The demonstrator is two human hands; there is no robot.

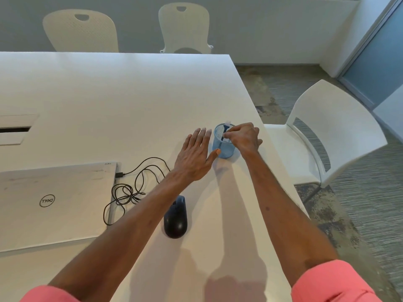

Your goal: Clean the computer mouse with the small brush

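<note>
A black computer mouse [175,221] lies on the white table [113,90], partly under my left forearm, its black cable [135,184] coiled to the left. Farther off stands a blue mesh cup [224,149] near the table's right edge. In it a small dark blue brush [225,130] stands with white bristles up. My right hand [245,138] reaches over the cup's rim and pinches the brush handle. My left hand [196,155] is spread flat, fingers straight, with the thumb touching the cup's left wall.
A closed silver laptop [54,203] lies at the left, the mouse cable plugged into its side. A cable hatch [15,129] is set in the table at far left. A white chair [327,138] stands right of the table, two more chairs [82,31] behind it.
</note>
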